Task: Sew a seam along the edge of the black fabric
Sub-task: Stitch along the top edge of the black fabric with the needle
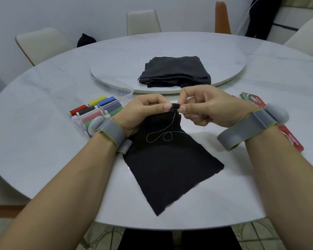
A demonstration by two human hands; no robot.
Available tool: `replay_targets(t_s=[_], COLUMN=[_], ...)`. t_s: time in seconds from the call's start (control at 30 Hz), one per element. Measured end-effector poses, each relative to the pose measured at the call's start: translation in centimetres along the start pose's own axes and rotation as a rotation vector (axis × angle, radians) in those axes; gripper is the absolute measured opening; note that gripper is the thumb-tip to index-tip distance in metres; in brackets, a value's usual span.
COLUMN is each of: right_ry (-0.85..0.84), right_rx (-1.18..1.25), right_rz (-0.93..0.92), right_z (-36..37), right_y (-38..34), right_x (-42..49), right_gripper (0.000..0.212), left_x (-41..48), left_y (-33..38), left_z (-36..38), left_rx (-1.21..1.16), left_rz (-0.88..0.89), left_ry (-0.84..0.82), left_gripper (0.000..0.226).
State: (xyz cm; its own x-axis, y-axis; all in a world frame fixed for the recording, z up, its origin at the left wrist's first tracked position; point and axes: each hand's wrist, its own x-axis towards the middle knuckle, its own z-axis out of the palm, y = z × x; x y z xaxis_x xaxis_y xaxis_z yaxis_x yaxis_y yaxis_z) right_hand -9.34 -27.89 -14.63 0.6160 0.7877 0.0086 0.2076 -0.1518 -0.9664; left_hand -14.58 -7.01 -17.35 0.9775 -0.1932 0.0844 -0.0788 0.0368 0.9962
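Observation:
A piece of black fabric (168,165) lies on the white table, its far edge lifted between both hands. My left hand (143,112) pinches that raised edge from the left. My right hand (210,109) pinches it from the right, thumb and forefinger meeting at the fold; a needle there is too small to make out. A pale thread (161,137) runs down from the pinched edge and loops on the cloth. Both wrists wear grey bands.
A clear box of coloured thread spools (98,109) sits left of my left hand. A folded stack of dark cloth (175,72) rests on the round turntable (116,69) beyond. A red packet (285,134) lies under my right wrist. Chairs ring the table.

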Motion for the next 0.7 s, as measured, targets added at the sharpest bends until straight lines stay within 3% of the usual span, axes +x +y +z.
replay_targets(t_s=[0.3, 0.7], right_ry=[-0.002, 0.001], right_rx=[0.05, 0.107], right_rz=[-0.081, -0.082], right_z=[0.28, 0.77], right_y=[0.23, 0.18], right_x=[0.42, 0.77], right_gripper=[0.012, 0.022], left_x=[0.12, 0.25], left_y=[-0.2, -0.48], left_z=[-0.02, -0.02], left_rx=[-0.041, -0.034], left_rz=[0.006, 0.011], left_ry=[-0.001, 0.011], left_gripper=[0.018, 0.006])
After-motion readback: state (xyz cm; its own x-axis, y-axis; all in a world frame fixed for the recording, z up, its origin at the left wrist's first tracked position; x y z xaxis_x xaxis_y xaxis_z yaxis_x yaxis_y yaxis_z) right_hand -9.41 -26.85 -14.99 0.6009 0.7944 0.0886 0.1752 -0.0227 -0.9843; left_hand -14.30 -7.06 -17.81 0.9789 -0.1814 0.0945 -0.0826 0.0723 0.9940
